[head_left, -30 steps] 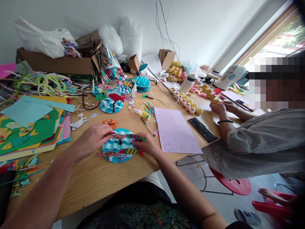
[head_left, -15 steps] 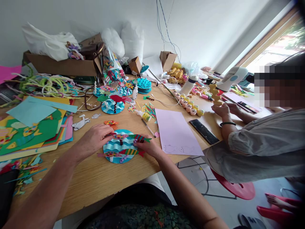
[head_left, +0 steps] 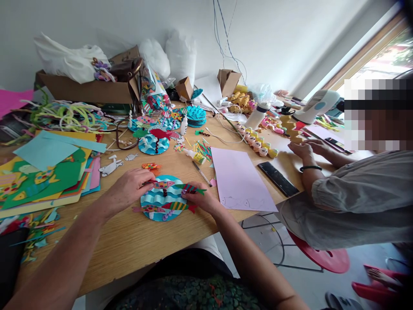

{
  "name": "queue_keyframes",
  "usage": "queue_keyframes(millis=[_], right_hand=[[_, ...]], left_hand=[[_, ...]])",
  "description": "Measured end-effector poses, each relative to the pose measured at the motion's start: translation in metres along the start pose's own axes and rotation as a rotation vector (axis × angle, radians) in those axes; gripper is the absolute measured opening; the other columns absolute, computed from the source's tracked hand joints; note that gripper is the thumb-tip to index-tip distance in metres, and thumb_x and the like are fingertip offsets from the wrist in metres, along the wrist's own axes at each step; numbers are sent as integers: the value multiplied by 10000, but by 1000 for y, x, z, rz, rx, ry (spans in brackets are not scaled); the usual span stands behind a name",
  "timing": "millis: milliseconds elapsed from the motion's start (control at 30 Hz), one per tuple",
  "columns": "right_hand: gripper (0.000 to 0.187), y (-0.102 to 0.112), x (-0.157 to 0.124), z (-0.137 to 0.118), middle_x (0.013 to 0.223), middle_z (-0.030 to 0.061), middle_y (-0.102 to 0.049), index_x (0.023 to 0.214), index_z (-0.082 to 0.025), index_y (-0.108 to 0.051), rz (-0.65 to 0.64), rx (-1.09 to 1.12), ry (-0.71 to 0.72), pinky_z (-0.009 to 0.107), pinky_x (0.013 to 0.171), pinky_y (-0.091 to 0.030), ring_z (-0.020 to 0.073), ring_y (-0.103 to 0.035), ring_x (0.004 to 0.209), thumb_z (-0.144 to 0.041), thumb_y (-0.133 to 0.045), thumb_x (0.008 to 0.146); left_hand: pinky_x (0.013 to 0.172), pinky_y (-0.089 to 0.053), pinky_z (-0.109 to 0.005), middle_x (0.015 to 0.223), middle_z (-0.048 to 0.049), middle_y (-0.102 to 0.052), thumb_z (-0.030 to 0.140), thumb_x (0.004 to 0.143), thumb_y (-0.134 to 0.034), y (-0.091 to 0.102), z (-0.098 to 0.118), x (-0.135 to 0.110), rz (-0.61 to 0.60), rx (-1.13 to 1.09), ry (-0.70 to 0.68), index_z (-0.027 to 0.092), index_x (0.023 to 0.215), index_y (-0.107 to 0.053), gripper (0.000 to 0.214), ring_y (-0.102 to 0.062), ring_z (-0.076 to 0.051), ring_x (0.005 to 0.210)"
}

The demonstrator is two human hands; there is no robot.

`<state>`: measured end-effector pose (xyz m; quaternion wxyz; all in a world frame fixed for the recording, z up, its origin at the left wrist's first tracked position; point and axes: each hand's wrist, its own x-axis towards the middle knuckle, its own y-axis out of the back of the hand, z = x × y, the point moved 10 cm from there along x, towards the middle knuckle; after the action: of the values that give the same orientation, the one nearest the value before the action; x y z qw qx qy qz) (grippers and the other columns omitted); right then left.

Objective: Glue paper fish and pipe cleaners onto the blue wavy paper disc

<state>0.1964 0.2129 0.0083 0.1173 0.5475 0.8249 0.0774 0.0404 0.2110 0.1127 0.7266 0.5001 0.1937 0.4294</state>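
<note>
A round blue paper disc (head_left: 155,199) with wavy light-blue strips lies on the table in front of me. My left hand (head_left: 129,191) is at its upper left, thumb and fingertips pinched on the tail end of a pink spotted paper fish (head_left: 165,184). At the disc's right side my right hand (head_left: 204,199) pinches a green paper fish (head_left: 197,190) with red stripes. Lower on the disc lie a red-and-yellow striped fish (head_left: 176,206) and another pink fish (head_left: 151,209). An orange spotted fish (head_left: 151,166) is just above the disc.
Coloured paper sheets (head_left: 48,150) and scraps (head_left: 40,230) lie left. Behind are a finished-looking blue disc (head_left: 153,146), a glue bottle (head_left: 197,157) and a pen (head_left: 201,173). A lilac sheet (head_left: 241,176) and a phone (head_left: 278,178) lie right, beside a seated person (head_left: 355,193).
Both hands hold the same paper fish in nearly the same places. The whole view has shifted very slightly; nothing was let go or picked up.
</note>
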Motion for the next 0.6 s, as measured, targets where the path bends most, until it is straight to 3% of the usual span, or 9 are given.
queue_keyframes(millis=[300, 600], right_hand=[[168, -4, 3, 7, 677, -24, -574, 780, -163, -630, -20, 72, -18, 214, 559, -395, 98, -485, 611, -309, -631, 695], [207, 4, 0, -8, 686, -21, -588, 804, -165, -639, -18, -60, 2, 214, 559, -374, 104, -483, 625, -337, -653, 690]], left_hand=[[720, -423, -297, 812, -36, -627, 338, 834, -397, -1, 2, 0, -14, 33, -18, 197, 792, -581, 235, -570, -186, 807], [715, -431, -287, 792, -24, -629, 332, 835, -401, -1, 3, -1, 1, 38, -25, 204, 785, -583, 228, -569, -176, 794]])
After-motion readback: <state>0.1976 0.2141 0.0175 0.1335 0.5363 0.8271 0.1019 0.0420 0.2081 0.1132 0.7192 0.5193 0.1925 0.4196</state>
